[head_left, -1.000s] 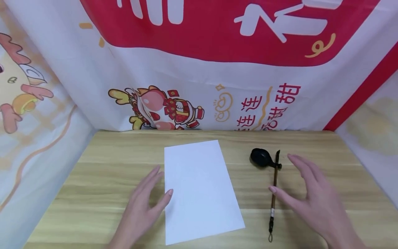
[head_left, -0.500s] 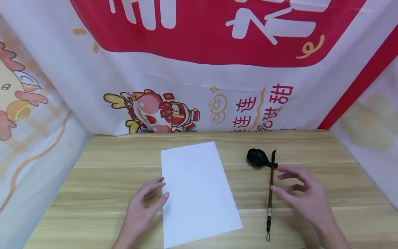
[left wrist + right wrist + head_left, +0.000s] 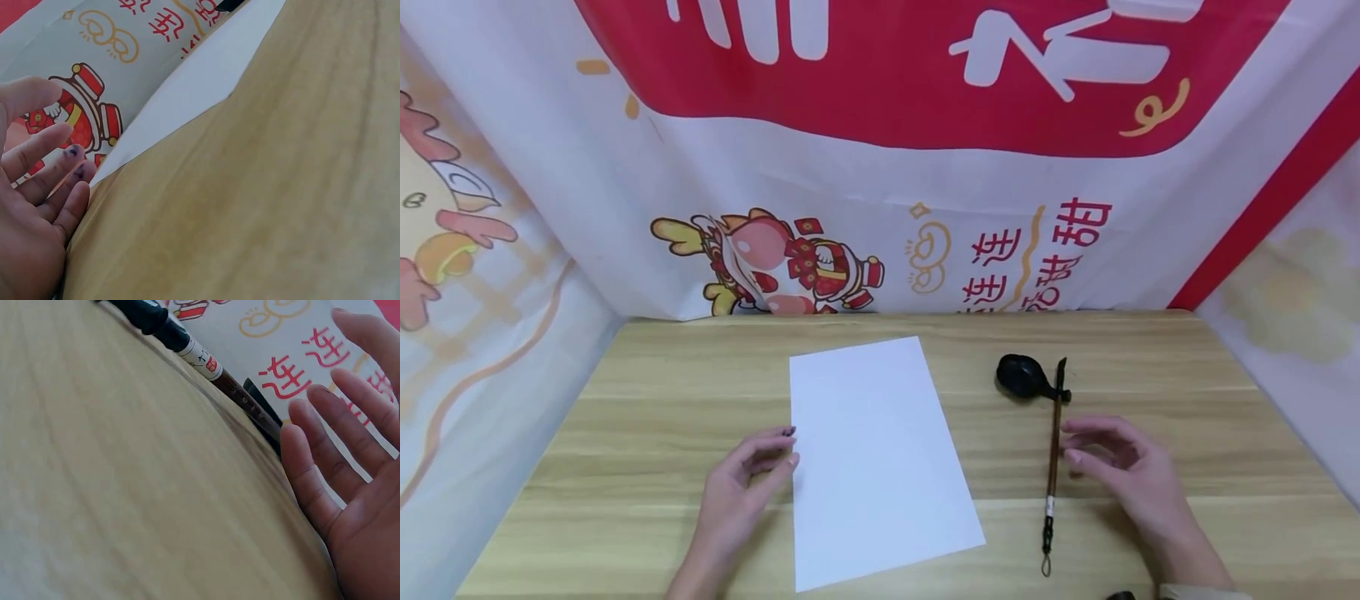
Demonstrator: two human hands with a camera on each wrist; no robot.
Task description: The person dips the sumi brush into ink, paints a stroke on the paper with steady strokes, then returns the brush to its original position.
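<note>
A blank white sheet of paper (image 3: 883,467) lies slightly askew on the wooden table. At its left edge is my left hand (image 3: 736,487), fingers loosely bent and holding nothing; dark smudges mark two fingertips (image 3: 74,152) in the left wrist view. To the right of the paper lies a writing brush (image 3: 1052,467), its dark tip resting across the handle of a small black spoon-shaped dish (image 3: 1022,377). Just right of the brush shaft, my right hand (image 3: 1138,479) rests its lower edge on the table. In the right wrist view its fingers (image 3: 297,450) are relaxed, with nothing between them.
The wooden table (image 3: 662,400) ends at a printed cloth backdrop (image 3: 865,183) with red lettering and cartoon figures. More printed cloth (image 3: 490,375) stands along the left, and another panel (image 3: 1292,292) along the right. A hanging loop ends the brush near the front.
Both hands have come down toward the table with their fingers drawing in; the right one also moved slightly nearer the front. Paper, brush and dish stay put, while the head view shifted a little.
</note>
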